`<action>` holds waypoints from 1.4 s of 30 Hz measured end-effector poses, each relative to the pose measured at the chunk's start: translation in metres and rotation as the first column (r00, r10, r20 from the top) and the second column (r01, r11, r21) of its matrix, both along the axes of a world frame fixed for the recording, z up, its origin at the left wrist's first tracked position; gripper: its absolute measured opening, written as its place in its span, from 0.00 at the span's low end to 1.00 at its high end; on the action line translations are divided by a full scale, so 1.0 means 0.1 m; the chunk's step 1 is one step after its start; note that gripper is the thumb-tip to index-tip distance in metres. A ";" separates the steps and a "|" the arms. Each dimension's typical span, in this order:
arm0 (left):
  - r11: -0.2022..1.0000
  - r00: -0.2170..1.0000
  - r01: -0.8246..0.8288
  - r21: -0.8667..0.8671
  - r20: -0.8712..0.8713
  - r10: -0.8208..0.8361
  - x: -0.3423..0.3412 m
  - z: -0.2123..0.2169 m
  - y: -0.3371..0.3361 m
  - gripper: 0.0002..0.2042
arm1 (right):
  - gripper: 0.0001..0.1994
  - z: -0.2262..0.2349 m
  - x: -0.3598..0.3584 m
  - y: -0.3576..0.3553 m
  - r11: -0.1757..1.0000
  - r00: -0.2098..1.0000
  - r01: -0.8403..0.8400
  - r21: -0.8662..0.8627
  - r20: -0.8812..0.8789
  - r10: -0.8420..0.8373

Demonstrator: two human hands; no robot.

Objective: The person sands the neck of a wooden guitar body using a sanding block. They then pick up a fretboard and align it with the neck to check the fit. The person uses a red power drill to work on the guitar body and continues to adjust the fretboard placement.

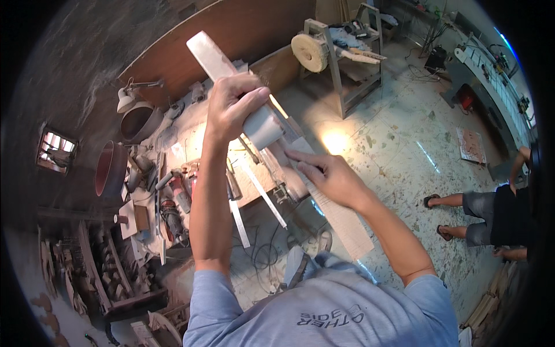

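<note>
Handling this step well from where I sit depends, I judge, on a steady board and a block kept level above it. My left hand (234,101) is wrapped round the pale block (210,54), thumb laid across it, and I would line the wrist up behind it so that any pressure comes evenly and the end doesn't dig in. My right hand (334,178) rests on the board (345,224), index finger stretched toward the block and thumb bent; the underside is hidden, so I cannot tell whether it pinches the wood or only presses. I would keep those fingertips clear of the block's lower end, which sits close by. The board's near end juts past the bench (258,174) over the floor, so leaning there could tip it; bearing down nearer the bench seems safer.

The board is a long, flat strip of light tan wood, finely lined on its face and squared at its near end, slanting from the bench's edge toward my right forearm. The block is whitish and straight-sided, its lower end blunt and rounded; I cannot tell whether it touches the wood.
</note>
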State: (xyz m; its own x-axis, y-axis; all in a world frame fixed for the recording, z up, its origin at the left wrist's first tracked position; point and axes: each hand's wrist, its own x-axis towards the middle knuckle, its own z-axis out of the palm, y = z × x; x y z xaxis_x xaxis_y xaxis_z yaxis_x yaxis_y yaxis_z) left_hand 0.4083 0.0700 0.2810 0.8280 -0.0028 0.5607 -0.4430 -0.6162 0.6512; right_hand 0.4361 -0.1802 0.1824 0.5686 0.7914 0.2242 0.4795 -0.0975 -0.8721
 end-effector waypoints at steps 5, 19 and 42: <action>0.999 0.994 -0.018 -0.027 -0.107 0.015 -0.03 0.05 0.00 0.20 | 0.17 0.13 0.23 0.30 0.978 0.997 -0.010 -0.211 -0.073 -0.006; 0.995 0.999 0.020 -0.096 -0.040 -0.024 0.01 0.01 -0.04 0.17 | 0.17 0.20 0.11 0.05 0.962 0.998 -0.008 -0.274 -0.055 -0.008; 1.000 0.998 0.004 -0.024 -0.066 -0.006 -0.04 -0.01 -0.02 0.20 | 0.17 -0.02 0.11 0.04 0.999 0.999 -0.033 -0.009 0.018 0.033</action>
